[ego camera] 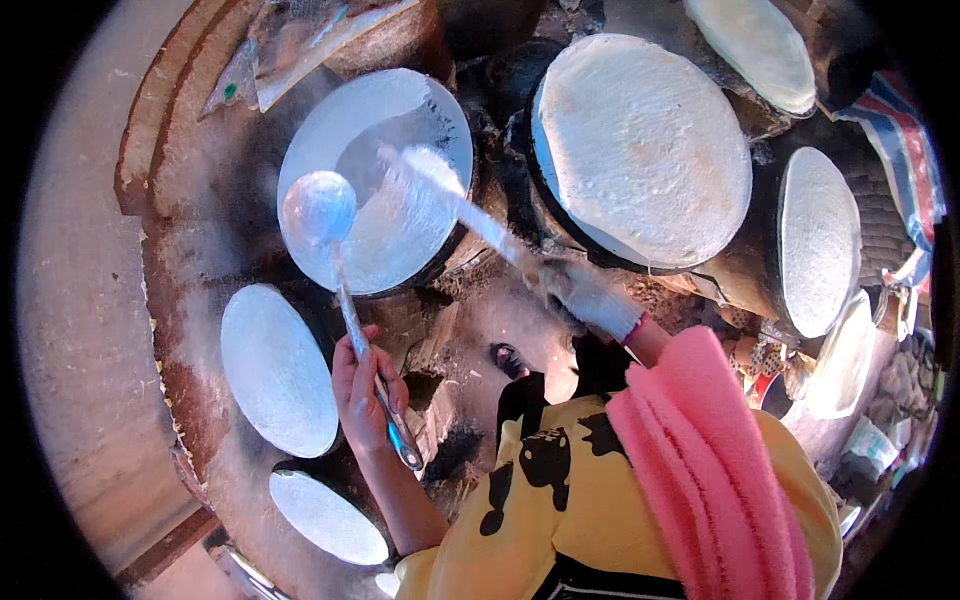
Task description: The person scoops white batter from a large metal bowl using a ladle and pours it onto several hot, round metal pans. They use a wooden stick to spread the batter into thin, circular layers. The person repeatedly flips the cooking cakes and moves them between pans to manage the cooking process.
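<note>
My bare left hand (367, 390) grips the handle of a metal ladle (319, 208). The ladle's round bowl is over the left edge of a round griddle pan (361, 159). Pale batter (397, 247) coats much of that pan, leaving a grey patch bare in the middle. In a white knitted work glove, my right hand (589, 295) holds a long-handled tool (495, 229). Its pale head is blurred by motion over the batter, so its exact shape is unclear.
A large white flatbread (645, 150) covers a second griddle at the right. Several more coated griddles (279, 371) ring me, set in a curved earthen stove (180, 247). Plastic sheeting (300, 52) lies at the upper left. A striped cloth (900, 157) hangs at the far right.
</note>
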